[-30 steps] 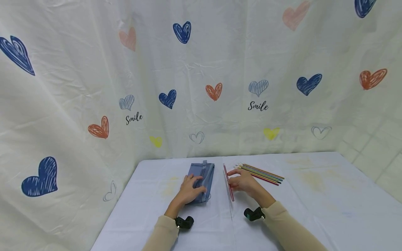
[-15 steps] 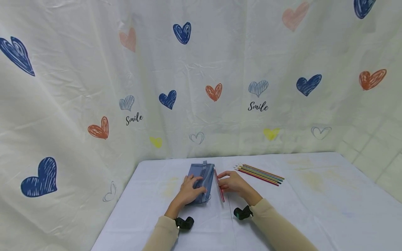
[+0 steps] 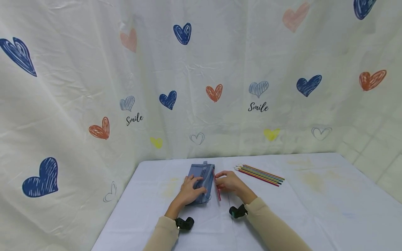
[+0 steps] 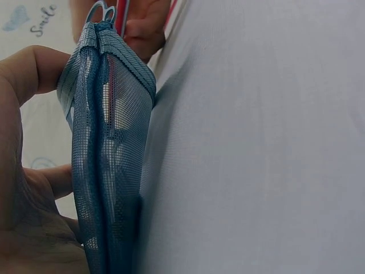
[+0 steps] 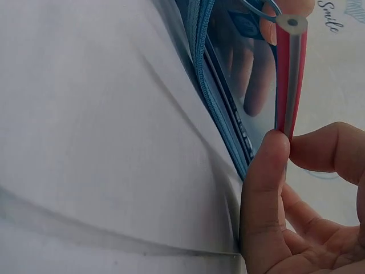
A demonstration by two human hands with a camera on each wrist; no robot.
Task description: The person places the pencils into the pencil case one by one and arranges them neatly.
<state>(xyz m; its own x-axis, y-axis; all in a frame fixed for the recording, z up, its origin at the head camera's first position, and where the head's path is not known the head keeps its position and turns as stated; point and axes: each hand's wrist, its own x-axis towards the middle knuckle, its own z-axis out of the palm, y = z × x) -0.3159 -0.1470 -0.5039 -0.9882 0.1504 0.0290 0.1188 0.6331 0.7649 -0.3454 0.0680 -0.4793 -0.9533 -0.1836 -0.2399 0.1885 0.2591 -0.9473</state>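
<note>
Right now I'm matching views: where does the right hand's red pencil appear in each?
Head: the red pencil is just right of centre, lower half, in the right hand.
Left wrist: top edge, left of centre, only partly seen.
Right wrist: upper right, one end toward the camera.
Shared landmark: the blue pouch, visible in all three.

The right grip [image 3: 229, 182] has brought the red pencil [image 5: 291, 74] nearer the pouch [image 3: 207, 177].
</note>
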